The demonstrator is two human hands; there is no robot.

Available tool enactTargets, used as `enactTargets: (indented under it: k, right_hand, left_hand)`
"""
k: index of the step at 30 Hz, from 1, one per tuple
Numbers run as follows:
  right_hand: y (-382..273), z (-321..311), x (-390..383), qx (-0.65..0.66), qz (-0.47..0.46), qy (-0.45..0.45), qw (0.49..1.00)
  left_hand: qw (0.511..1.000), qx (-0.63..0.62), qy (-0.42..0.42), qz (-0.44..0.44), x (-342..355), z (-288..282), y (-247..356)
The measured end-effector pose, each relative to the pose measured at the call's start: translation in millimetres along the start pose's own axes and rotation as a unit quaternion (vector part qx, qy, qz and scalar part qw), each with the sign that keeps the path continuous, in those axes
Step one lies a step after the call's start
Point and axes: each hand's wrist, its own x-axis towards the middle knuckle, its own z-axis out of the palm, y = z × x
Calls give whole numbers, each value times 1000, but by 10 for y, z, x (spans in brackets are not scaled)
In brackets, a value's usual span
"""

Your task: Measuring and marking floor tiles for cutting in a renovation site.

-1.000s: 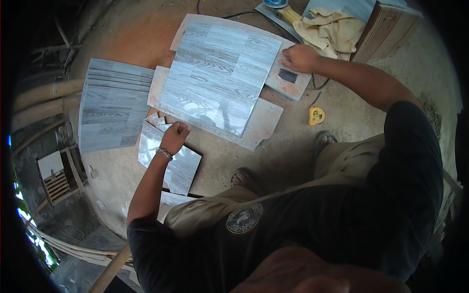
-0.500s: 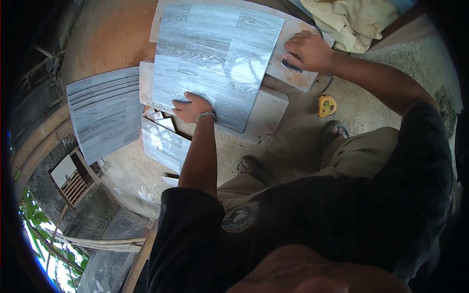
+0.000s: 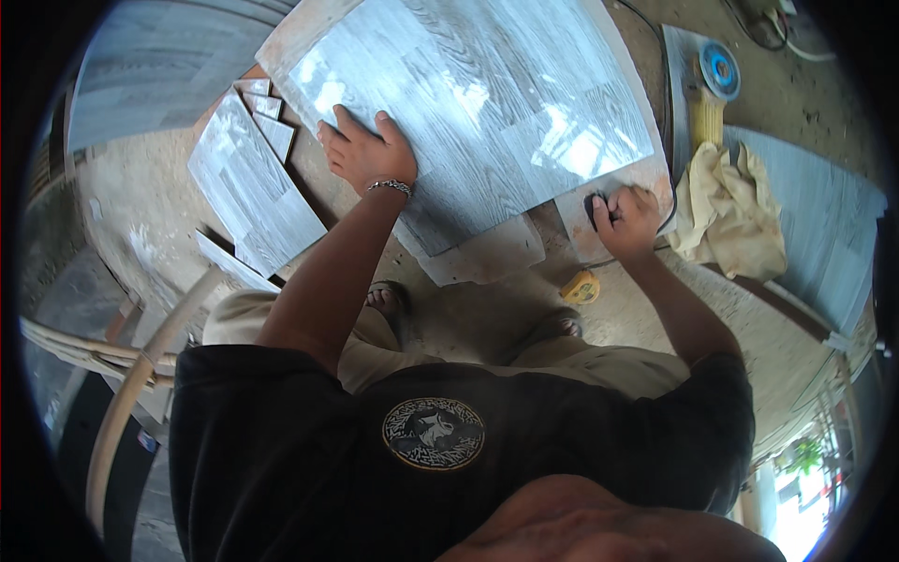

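A large grey wood-pattern tile (image 3: 468, 103) lies on pale, dusty slabs (image 3: 492, 253) in front of me. My left hand (image 3: 370, 155) rests on the tile's near left part, fingers spread, a chain bracelet on the wrist. Beyond the tile's near right corner, my right hand (image 3: 629, 220) is closed around a small dark object (image 3: 592, 208); its kind is mostly hidden by the fingers. That hand is at the slab's right end, just off the tile.
A yellow tape measure (image 3: 581, 288) is on the floor near my feet. Cut tile pieces (image 3: 248, 178) lie at left, beside stacked tiles (image 3: 159, 75). At right are a beige cloth (image 3: 735, 211), a yellow tool with a round blue disc (image 3: 718, 70), a black cord (image 3: 667, 94) and another tile (image 3: 805, 206).
The view has swung to the right, bringing the blue-disc tool into sight. My left hand still lies on the tile; my right hand still grips the dark object near the slab's end.
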Motion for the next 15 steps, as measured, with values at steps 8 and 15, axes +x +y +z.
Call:
enactTargets:
  k: [8, 15]
  right_hand:
    - [45, 43, 4, -3, -18, -14, 1000]
    - [41, 46, 15, -21, -34, -13, 999]
  left_hand:
    - [1000, -4, -16, 20, 28, -32, -4]
    - [1000, -7, -23, 19, 25, -45, -1]
